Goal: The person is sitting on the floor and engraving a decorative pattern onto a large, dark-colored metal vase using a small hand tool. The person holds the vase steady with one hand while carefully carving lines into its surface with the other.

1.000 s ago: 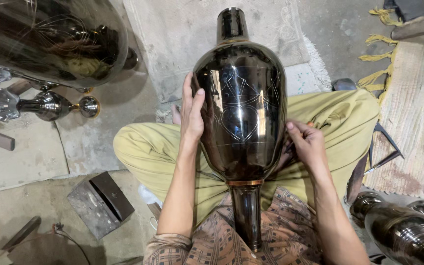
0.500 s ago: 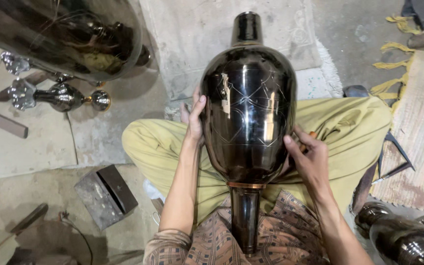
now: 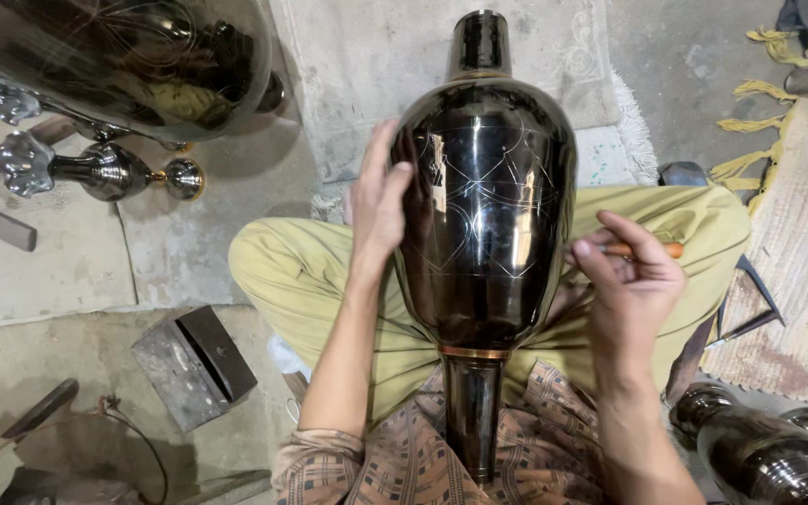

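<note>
At the far left, on the concrete floor (image 3: 67, 271), lie a shiny metal stand with a flower-shaped end (image 3: 95, 170) and, above it, a big dark polished vessel (image 3: 133, 56). Lower down sits a grey metal block (image 3: 194, 365) with a slot in it, near the person's knee.

The left hand (image 3: 378, 201) rests flat against the left flank of the dark vase (image 3: 483, 215), fingers spread and pointing up, palm touching the metal; its grip is wide, pressing rather than clasping. The vase lies lengthwise in the lap, on yellow-green trousers (image 3: 292, 281), neck pointing away onto a pale rug (image 3: 367, 65), its narrow foot toward the body. Fine scratched lines cross its glossy surface.

The right hand (image 3: 633, 290) is just beside the vase's right side, fingers pinched narrow around a thin tool with an orange handle (image 3: 652, 250). At the far right lie a fringed mat (image 3: 797, 252) and more dark polished vessels (image 3: 759, 449).
</note>
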